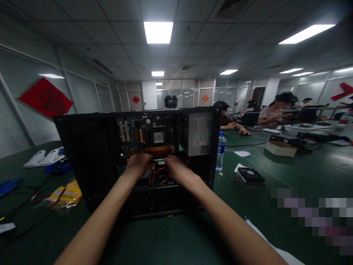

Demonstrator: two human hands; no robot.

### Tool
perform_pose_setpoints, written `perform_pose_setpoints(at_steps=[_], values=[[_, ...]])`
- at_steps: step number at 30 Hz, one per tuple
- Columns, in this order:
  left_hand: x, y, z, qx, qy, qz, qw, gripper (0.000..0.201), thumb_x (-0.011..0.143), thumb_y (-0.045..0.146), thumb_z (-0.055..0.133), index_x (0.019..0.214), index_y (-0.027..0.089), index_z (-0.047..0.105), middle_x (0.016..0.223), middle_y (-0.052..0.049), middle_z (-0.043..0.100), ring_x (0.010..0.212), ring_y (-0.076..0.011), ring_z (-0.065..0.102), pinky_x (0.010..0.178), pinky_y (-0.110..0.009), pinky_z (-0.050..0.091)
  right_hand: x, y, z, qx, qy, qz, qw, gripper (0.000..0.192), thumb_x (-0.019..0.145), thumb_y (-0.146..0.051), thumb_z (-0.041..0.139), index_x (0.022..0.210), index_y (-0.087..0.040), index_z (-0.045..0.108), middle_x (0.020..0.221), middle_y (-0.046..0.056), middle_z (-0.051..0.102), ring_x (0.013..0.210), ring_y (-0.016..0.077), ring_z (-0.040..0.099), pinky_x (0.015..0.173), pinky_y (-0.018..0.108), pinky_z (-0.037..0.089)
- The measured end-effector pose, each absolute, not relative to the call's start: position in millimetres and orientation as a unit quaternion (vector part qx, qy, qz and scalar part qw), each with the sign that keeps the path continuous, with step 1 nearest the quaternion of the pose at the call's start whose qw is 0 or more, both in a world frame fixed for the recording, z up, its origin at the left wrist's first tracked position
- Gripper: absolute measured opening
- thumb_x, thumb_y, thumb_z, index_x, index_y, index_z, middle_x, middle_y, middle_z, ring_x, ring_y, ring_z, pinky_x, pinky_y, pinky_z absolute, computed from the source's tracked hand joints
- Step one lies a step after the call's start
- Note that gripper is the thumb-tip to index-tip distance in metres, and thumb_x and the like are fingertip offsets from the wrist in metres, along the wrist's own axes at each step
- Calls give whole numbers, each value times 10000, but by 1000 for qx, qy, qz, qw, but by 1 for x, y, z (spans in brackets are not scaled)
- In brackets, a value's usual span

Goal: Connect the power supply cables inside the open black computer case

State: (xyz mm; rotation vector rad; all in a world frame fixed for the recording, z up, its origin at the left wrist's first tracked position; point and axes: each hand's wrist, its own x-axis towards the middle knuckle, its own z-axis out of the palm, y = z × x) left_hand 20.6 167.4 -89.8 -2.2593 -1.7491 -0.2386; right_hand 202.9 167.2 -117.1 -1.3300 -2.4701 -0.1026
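Observation:
A black computer case (74,154) stands open-sided in front of me, with its motherboard (149,127) upright inside. Both my hands reach into it, just below the orange and yellow memory slots (160,149). My left hand (140,163) and my right hand (175,165) are closed on the two ends of a thin memory stick (159,160), mostly covered by the fingers. Whether the stick sits in a slot I cannot tell. Red and yellow power cables (156,175) hang beneath the hands. A silver power supply (200,134) fills the case's upper right.
Right of the case stand a water bottle (220,154), a cooling fan (250,175) and a cardboard box (280,147). Left of it lie a yellow packet (67,195), loose cables (30,217) and white shoes (44,157). Other people sit at the tables behind.

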Motion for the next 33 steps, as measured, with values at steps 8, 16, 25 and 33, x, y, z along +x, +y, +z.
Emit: perform_pose_setpoints(at_steps=[8, 16, 25, 33], values=[[22, 163, -91, -770, -622, -74, 122, 222, 892, 300, 566, 987, 192, 736, 999, -153, 735, 962, -287, 701, 759, -323, 508, 207, 167, -111, -440, -877, -74, 180, 196, 910, -75, 463, 1021, -120, 618, 1087, 105, 602, 949, 181, 602, 765, 256, 428], [19, 165, -96, -764, -631, -82, 110, 241, 905, 333, 551, 988, 193, 728, 998, -153, 733, 968, -276, 701, 765, -321, 518, 191, 173, -98, -386, -905, -125, 125, 209, 969, -158, 413, 1073, -142, 593, 1132, 112, 577, 882, 187, 638, 708, 284, 445], [18, 161, -94, -765, -629, -86, 107, 260, 908, 338, 537, 985, 173, 722, 1002, -169, 727, 976, -302, 694, 766, -350, 525, 194, 181, -105, -375, -907, -144, 130, 177, 940, -180, 471, 1042, -129, 606, 1104, 96, 598, 877, 190, 651, 688, 271, 444], [19, 163, -95, -761, -634, -89, 109, 234, 900, 331, 551, 961, 190, 728, 981, -147, 731, 953, -264, 698, 767, -315, 513, 190, 189, -109, -368, -908, -158, 120, 201, 958, -179, 437, 1075, -113, 587, 1120, 126, 591, 906, 206, 646, 739, 295, 467]])
